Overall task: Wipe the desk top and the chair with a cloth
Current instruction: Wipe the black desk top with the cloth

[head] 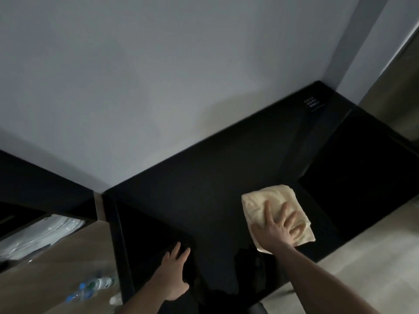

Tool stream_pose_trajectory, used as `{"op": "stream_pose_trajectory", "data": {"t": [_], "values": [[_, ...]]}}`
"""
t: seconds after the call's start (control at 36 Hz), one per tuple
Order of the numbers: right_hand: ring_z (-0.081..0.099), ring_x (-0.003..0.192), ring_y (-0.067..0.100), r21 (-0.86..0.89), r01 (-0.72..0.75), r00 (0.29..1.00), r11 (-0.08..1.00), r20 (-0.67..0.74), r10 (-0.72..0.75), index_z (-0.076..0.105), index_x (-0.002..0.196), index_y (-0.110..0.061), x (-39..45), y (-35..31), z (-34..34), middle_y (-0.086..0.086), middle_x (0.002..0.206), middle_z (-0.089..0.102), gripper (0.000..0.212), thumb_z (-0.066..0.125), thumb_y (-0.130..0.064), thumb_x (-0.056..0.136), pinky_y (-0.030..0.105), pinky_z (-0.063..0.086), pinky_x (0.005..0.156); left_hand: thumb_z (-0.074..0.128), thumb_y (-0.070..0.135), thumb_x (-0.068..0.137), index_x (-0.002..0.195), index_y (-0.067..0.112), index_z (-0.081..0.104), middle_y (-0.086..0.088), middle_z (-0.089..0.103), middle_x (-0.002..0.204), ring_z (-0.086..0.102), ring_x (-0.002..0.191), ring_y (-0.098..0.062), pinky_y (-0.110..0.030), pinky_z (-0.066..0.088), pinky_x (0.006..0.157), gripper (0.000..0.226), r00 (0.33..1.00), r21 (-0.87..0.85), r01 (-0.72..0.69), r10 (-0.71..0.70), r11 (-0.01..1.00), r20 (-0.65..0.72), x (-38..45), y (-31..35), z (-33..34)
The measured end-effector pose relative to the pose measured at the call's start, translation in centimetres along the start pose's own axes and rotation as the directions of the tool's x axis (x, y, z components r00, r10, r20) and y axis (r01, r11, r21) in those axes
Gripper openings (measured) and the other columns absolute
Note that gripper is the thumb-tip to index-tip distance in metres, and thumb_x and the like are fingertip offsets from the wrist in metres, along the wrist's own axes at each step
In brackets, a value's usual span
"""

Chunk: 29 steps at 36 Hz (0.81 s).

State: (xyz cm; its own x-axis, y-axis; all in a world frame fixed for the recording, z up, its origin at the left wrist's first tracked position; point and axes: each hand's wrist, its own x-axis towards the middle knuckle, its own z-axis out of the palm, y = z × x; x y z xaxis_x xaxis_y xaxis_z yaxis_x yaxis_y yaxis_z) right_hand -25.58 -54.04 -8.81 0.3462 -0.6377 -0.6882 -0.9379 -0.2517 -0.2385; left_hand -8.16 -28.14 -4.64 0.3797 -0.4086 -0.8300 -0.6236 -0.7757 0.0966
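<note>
Right grip (277,227): fingers spread wide, palm flat, pressing down on cream cloth (272,206). Cloth crumpled, lying on black table (204,177) toward its front right part, close to front edge. Left grip (174,271): fingers loosely extended, holding nothing, resting on dark chair (181,234) at near left of table; contact hard to tell in the gloom. Small white-marked label (312,103) at far corner of table. Water bottles (90,287) on wooden floor (45,279) at left. Grey wall (158,75) behind.
</note>
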Motion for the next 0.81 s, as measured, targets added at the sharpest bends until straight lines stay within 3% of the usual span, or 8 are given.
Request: {"op": "stream_pose_trajectory", "data": {"t": [0.17, 0.28, 0.44, 0.56, 0.67, 0.75, 0.81], "values": [[-0.041, 0.145, 0.047, 0.018, 0.002, 0.999, 1.000, -0.051, -0.001, -0.026, 0.157, -0.043, -3.7, -4.3, 5.7, 0.016, 0.156, -0.048, 0.085, 0.030, -0.070, 0.098, 0.070, -0.024, 0.113, 0.066, 0.030, 0.086, 0.162, 0.034, 0.008, 0.008, -0.013, 0.169, 0.000, 0.157, -0.025, -0.040, 0.018, 0.125, 0.096, 0.994, -0.023, -0.088, 0.087, 0.996, -0.067, -1.8, -5.8, 1.0], [-0.041, 0.144, 0.048, 0.024, -0.005, 0.999, 1.000, -0.053, 0.007, -0.024, 0.158, -0.043, -7.5, -5.8, 10.3, 0.016, 0.156, -0.048, 0.084, 0.030, -0.070, 0.099, 0.070, -0.024, 0.112, 0.059, 0.024, 0.087, 0.163, 0.032, 0.007, 0.008, -0.013, 0.170, -0.003, 0.157, -0.024, -0.040, 0.016, 0.126, 0.092, 0.993, -0.022, -0.118, 0.118, 0.993, -0.014, -3.9, -10.0, 2.7], [-0.039, 0.145, 0.049, 0.041, 0.012, 0.997, 0.999, -0.075, -0.009, -0.023, 0.158, -0.043, -12.9, -11.0, 17.9, 0.018, 0.158, -0.045, 0.083, 0.031, -0.066, 0.100, 0.072, -0.017, 0.116, 0.062, 0.029, 0.092, 0.162, 0.033, 0.007, 0.010, -0.019, 0.168, 0.000, 0.157, -0.024, -0.040, 0.025, 0.123, 0.089, 0.993, 0.052, -0.115, 0.116, 0.992, -0.020, -6.7, -17.1, 4.1], [-0.041, 0.143, 0.051, 0.054, 0.046, 0.999, 0.997, 0.004, -0.046, -0.021, 0.160, -0.042, -17.9, -14.8, 23.1, 0.019, 0.158, -0.045, 0.085, 0.035, -0.061, 0.098, 0.072, -0.019, 0.113, 0.065, 0.036, 0.091, 0.162, 0.031, 0.011, 0.008, -0.018, 0.168, 0.006, 0.156, -0.020, -0.037, 0.027, 0.121, 0.090, 0.984, 0.025, -0.135, 0.137, 0.991, -0.112, -8.1, -20.1, 5.4], [-0.047, 0.140, 0.047, 0.093, 0.136, 0.982, 0.986, 0.117, -0.147, -0.015, 0.160, -0.045, -21.4, -17.3, 25.3, 0.016, 0.157, -0.047, 0.098, 0.045, -0.045, 0.083, 0.068, -0.022, 0.113, 0.062, 0.028, 0.090, 0.162, 0.029, 0.011, 0.009, -0.019, 0.168, 0.002, 0.156, -0.016, -0.029, 0.024, 0.121, 0.088, 0.970, 0.001, -0.168, 0.165, 0.986, -0.176, -9.0, -21.0, 5.5], [-0.035, 0.150, 0.039, 0.187, 0.168, 0.973, 0.968, 0.127, -0.194, 0.007, 0.162, -0.047, -22.4, -16.3, 23.8, 0.007, 0.167, -0.034, 0.088, 0.052, -0.041, 0.087, 0.060, -0.011, 0.123, 0.058, 0.019, 0.091, 0.162, 0.029, 0.012, 0.010, -0.017, 0.168, 0.001, 0.156, -0.017, -0.030, 0.026, 0.121, 0.085, 0.953, -0.010, -0.213, 0.205, 0.977, -0.223, -9.0, -20.2, 5.4], [-0.006, 0.159, 0.030, 0.344, 0.182, 0.973, 0.921, 0.071, -0.219, 0.023, 0.161, -0.044, -23.0, -14.5, 22.3, 0.000, 0.173, -0.008, 0.077, 0.058, -0.034, 0.093, 0.045, 0.011, 0.127, 0.058, 0.019, 0.093, 0.162, 0.028, 0.011, 0.009, -0.017, 0.168, 0.000, 0.156, -0.018, -0.032, 0.022, 0.124, 0.084, 0.935, 0.013, -0.256, 0.251, 0.967, -0.252, -9.0, -19.2, 5.5]]}}
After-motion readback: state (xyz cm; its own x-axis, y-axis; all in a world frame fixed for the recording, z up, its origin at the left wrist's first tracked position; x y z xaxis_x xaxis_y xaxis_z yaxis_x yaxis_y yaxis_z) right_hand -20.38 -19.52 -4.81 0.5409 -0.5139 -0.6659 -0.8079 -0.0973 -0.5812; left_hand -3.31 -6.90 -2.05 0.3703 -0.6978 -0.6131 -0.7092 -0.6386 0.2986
